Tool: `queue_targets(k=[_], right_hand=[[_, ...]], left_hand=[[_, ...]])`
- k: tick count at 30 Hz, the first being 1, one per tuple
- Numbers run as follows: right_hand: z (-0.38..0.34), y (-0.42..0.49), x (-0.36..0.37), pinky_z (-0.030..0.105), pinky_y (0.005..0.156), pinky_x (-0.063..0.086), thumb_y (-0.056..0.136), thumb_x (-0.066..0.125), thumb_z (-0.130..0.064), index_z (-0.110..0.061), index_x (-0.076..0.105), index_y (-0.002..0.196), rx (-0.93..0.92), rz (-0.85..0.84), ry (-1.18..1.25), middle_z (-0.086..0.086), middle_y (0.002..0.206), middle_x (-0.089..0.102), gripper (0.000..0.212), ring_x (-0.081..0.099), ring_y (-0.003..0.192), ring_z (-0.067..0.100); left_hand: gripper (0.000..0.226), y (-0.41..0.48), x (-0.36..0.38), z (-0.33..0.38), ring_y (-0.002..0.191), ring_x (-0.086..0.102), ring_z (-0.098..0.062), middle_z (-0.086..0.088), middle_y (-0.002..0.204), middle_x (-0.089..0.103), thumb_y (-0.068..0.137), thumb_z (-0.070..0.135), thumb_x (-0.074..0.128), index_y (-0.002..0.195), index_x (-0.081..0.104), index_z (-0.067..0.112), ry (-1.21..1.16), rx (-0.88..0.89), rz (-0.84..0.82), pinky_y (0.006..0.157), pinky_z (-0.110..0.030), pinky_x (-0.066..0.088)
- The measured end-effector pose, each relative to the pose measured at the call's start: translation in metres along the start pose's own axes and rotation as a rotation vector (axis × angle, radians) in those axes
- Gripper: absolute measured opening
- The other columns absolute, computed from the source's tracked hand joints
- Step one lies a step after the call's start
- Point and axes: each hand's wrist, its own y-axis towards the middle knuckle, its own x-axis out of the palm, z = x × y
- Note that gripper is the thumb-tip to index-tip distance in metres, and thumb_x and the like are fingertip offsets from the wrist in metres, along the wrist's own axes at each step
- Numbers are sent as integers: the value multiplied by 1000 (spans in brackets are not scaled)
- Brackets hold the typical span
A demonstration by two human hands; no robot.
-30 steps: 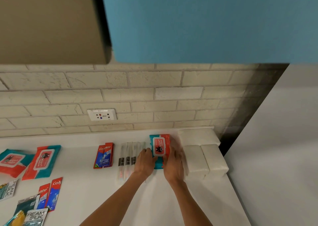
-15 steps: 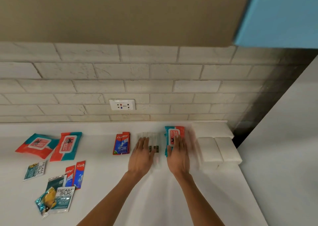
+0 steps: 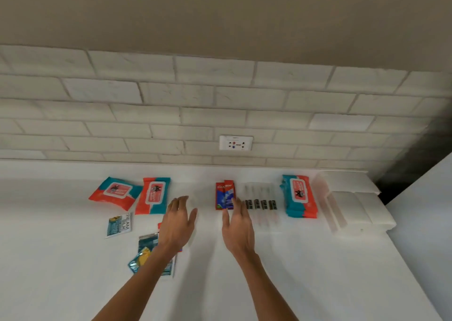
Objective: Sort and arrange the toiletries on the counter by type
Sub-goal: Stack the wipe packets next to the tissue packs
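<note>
Sorted at right: toothpaste (image 3: 225, 196), toothbrushes (image 3: 260, 202), wipes pack (image 3: 299, 198). Left wipes (image 3: 152, 195), sachets (image 3: 119, 225) lie loose. Left hand (image 3: 179, 219), right hand (image 3: 236, 225): spread, empty.

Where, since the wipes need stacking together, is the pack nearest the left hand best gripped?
Grip the wipes pack across its near short end, coming from above and the right with the left hand. It lies flat, lengthwise away from you. Its right edge is free, while its left edge crowds the other pack.
</note>
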Motion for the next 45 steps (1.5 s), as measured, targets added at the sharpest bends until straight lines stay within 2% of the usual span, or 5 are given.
queue_targets(k=[18,23,32,40,45], right_hand=[[-166,-12,137,35,99,60,111,52,-33,-20,50,149,-65,-223,-16,1,146,59,40,65,127,21],[-169,2,162,39,107,57,110,51,-35,-26,41,156,-149,-286,-137,3,152,52,48,60,133,22],[-160,1,178,49,130,30,112,47,-35,-25,30,164,-190,-371,-296,8,174,26,56,27,161,33],[-160,0,173,50,133,16,114,43,-37,-27,19,169,-189,-429,-308,7,179,11,61,10,166,31],[-165,5,165,50,128,33,111,47,-37,-25,36,160,-151,-452,-229,5,169,33,51,32,157,30]], left_hand=[[38,100,-104,-231,103,66,-27,-7,125,63,99,34,54,133,47,19,15,-247,8,77,-44,61],[51,134,-109,-260,117,54,-37,-17,129,55,98,37,62,135,42,8,45,-341,-43,95,-53,51],[78,164,-104,-275,103,62,-35,-15,113,61,75,45,90,124,44,5,-180,-539,-145,84,-50,58],[36,167,-111,-268,99,70,-34,-18,107,71,90,16,79,119,65,1,-817,-768,-99,81,-49,63],[14,152,-133,-254,93,73,-34,-20,106,72,100,8,63,114,60,7,-789,-631,-9,80,-54,63]])
